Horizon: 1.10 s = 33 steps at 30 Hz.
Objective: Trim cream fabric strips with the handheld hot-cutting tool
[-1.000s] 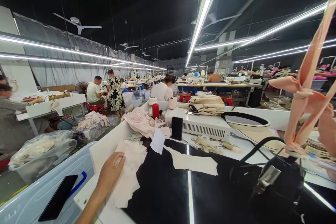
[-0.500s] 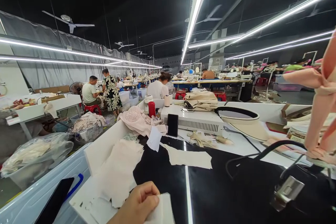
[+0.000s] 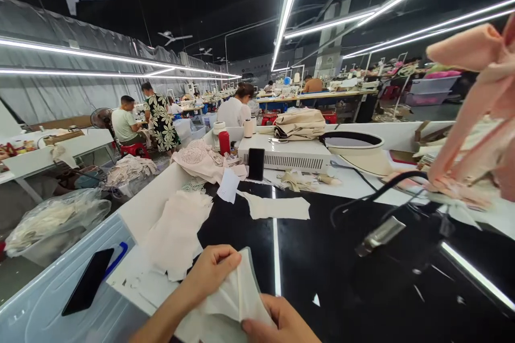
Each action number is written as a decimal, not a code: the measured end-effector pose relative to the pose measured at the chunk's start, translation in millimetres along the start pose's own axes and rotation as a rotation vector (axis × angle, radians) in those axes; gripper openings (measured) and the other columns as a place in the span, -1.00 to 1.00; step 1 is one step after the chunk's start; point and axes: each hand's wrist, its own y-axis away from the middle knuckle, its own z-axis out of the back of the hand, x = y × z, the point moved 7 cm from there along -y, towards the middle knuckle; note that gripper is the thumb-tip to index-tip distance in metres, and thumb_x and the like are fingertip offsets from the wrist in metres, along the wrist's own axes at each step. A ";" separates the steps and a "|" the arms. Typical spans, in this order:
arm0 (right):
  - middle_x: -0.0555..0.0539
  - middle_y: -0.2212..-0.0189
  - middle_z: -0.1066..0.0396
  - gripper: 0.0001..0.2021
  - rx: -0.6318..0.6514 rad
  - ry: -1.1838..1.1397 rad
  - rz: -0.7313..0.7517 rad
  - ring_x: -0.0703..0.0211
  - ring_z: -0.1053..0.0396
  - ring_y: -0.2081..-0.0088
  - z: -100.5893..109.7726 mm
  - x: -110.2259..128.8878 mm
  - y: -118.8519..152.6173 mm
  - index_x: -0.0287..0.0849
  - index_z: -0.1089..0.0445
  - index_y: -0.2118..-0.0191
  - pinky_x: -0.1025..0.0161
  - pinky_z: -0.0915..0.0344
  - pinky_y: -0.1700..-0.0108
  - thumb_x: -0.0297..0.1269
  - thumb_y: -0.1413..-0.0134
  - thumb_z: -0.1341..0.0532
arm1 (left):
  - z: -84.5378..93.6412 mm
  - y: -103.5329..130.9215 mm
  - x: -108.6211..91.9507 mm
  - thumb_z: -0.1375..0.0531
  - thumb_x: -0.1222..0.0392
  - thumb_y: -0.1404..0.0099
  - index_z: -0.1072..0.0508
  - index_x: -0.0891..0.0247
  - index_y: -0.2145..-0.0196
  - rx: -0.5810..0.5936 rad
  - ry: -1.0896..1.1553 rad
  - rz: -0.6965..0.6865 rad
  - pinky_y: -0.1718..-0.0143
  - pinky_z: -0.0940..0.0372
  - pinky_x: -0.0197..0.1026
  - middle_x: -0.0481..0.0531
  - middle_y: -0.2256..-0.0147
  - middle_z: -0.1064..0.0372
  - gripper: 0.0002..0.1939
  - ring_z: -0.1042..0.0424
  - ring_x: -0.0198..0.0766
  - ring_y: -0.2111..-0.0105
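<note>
A pale cream piece of fabric (image 3: 231,300) is held low at the front, over the table edge. My left hand (image 3: 213,273) pinches its upper corner, fingers closed. Lower and to the right, my right hand (image 3: 277,321) grips the same fabric between thumb and fingers, closed. A fold runs through the cloth between the two hands. To the left of my left hand lies a stack of cream fabric pieces (image 3: 179,233). Farther ahead, a single cut cream strip (image 3: 279,208) rests on the black tabletop (image 3: 322,246).
A phone (image 3: 256,164) leans on a white box (image 3: 289,153). A white paper slip (image 3: 228,186), a red thread spool (image 3: 224,142) and a visor (image 3: 356,150) are around it. Pink fabric strips (image 3: 454,134) hang at right near a metal clip (image 3: 382,235). Another phone (image 3: 88,281) lies on a blue tub (image 3: 44,305).
My right hand has come into view and taken hold of the fabric. My left hand has risen a little with it, showing more cloth. The view has tilted down.
</note>
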 end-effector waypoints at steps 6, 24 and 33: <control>0.12 0.56 -0.07 -0.65 -0.015 0.107 -0.054 0.34 0.01 0.49 5.7 15.6 15.3 -0.16 -0.28 0.47 0.33 0.06 0.46 0.02 0.01 -0.31 | 5.2 1.4 -4.1 -0.12 -0.24 -0.33 -0.29 0.25 0.47 0.032 0.025 0.027 0.44 0.06 -0.28 -0.13 0.47 -0.06 -0.52 0.00 -0.34 0.44; -0.03 0.32 -0.47 -0.58 -0.057 0.140 0.094 0.10 -0.36 0.26 9.3 48.4 9.8 -0.17 -0.52 0.28 0.21 -0.34 0.18 0.08 0.13 -0.45 | -0.1 5.4 -40.7 -0.17 -0.23 -0.35 -0.42 0.29 0.43 0.095 0.033 -0.038 0.49 0.04 -0.32 -0.13 0.50 -0.12 -0.51 -0.02 -0.38 0.49; 0.12 0.59 -0.12 -0.64 -0.011 0.012 -0.012 0.36 -0.02 0.53 1.2 18.8 0.6 -0.14 -0.20 0.49 0.34 0.05 0.50 -0.02 0.14 -0.34 | 9.2 -2.7 -26.2 -0.16 -0.21 -0.34 -0.40 0.30 0.47 0.035 -0.049 -0.052 0.51 0.03 -0.33 -0.13 0.52 -0.10 -0.51 -0.01 -0.39 0.51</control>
